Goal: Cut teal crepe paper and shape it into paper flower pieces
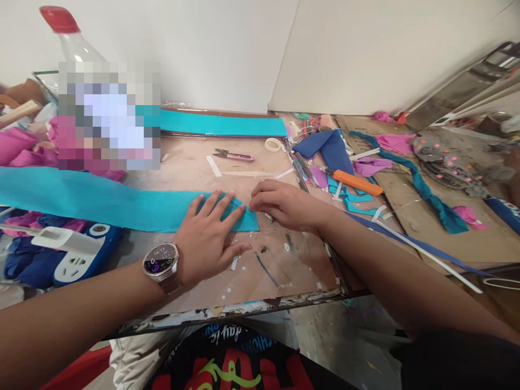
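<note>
A long turquoise strip [150,208], cloth or crepe paper, lies across the worktable [227,287], its right end under my hands. My left hand [209,233] rests flat on that end with the fingers spread, a watch [160,259] on its wrist. At the strip's right edge, the fingers of my right hand [282,201] are bunched in a pinch at the edge. The fingertips partly hide what they grip. Beyond my hands lie small thread snips [235,156] and a tape roll [273,144].
A second turquoise strip [223,124] lies along the back wall. On the right are a folded blue strip [325,149], an orange utility knife [357,182], scraps and cardboard [410,216]. A power strip [89,254] and a red-capped bottle [60,20] stand left.
</note>
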